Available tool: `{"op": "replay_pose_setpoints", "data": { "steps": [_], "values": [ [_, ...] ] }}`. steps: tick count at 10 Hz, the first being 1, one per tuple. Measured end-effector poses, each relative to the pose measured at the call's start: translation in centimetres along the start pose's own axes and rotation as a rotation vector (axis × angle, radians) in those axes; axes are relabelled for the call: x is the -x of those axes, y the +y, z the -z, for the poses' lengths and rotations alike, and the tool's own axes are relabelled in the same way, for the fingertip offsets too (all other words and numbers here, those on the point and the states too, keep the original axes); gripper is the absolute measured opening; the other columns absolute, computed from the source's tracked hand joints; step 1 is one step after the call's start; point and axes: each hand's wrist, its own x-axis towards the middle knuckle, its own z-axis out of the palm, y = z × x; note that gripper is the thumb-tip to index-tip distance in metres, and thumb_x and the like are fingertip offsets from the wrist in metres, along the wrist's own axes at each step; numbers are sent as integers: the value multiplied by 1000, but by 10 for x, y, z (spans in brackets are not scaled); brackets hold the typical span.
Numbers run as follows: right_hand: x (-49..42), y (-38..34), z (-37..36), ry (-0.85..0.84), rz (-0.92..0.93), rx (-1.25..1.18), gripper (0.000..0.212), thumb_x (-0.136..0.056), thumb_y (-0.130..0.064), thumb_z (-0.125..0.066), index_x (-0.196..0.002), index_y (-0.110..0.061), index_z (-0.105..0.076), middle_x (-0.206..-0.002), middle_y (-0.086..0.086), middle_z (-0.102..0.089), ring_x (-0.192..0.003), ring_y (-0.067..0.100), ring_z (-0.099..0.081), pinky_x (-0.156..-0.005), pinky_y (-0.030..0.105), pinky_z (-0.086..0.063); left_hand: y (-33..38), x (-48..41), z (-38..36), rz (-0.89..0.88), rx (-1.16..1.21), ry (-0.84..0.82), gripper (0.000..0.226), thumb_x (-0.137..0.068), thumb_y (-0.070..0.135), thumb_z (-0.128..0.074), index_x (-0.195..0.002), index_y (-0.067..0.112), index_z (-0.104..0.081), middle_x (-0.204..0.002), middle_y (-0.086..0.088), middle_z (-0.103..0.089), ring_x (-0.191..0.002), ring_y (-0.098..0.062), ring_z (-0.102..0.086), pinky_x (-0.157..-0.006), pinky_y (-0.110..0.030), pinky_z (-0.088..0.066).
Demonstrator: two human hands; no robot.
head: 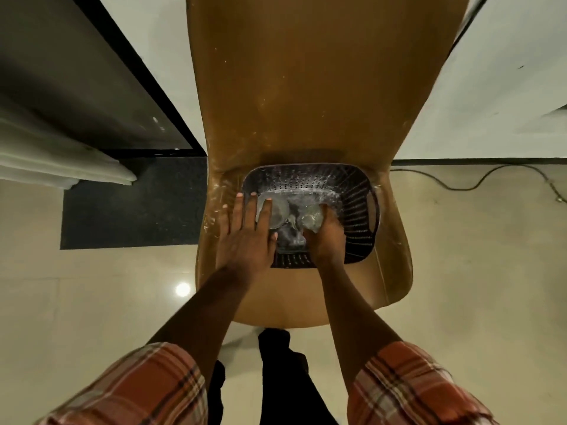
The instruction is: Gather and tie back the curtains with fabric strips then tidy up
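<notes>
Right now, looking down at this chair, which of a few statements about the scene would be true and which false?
The dark basket sits on the brown chair. True.
The left hand is clenched in a fist. False: its fingers lie straight across the basket's left rim.
The right hand reaches down inside the basket. True.
The white curtain hangs right of the chair. False: it is on the left.

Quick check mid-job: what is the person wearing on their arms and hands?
The left sleeve and right sleeve are red-orange plaid fabric with white and dark stripes, ending near the elbows. Forearms are bare. The left hand and right hand wear no gloves; no watch or ring shows.
</notes>
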Motion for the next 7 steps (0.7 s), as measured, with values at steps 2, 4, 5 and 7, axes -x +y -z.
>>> {"op": "replay_pose_setpoints", "data": {
  "steps": [2, 4, 5, 7],
  "values": [
    [-27, 5, -8, -67, -11, 44, 59, -81, -18, -73, -132, -14, -43, -124, 11, -60, -105, 31, -62, -88, 42, -53, -6, -12, -10, 18, 12, 55, 66, -98, 46, -27, -152, 21, 2, -160, -13, 5, -147, -36, 5, -118, -52, -7],
    [-38, 3, -10, -130, -70, 50, 58, -84, -12, -70, -134, -12, -40, -122, 13, -60, -106, 30, -61, -85, 33, -49, -15, -12, -22, 75, 53, 77, 68, -94, 40, -43, -152, 18, -15, -158, -18, -13, -144, -41, -14, -113, -57, -23],
    [-38, 2, -12, -154, -123, 9, 58, -86, -11, -69, -135, -13, -39, -118, 11, -63, -106, 28, -62, -86, 33, -48, -22, -8, -27, 97, 69, 84, 65, -95, 44, -33, -152, 17, -16, -157, -18, -14, -143, -41, -17, -112, -58, -25],
    [-38, 10, -16, -150, -107, -32, 80, -81, -10, -73, -146, -18, -27, -131, 12, -56, -115, 30, -57, -93, 39, -49, -29, 5, -35, 111, 111, 94, 67, -95, 54, -20, -151, 19, -13, -157, -18, -17, -143, -39, -18, -113, -56, -23]
  ]
}}
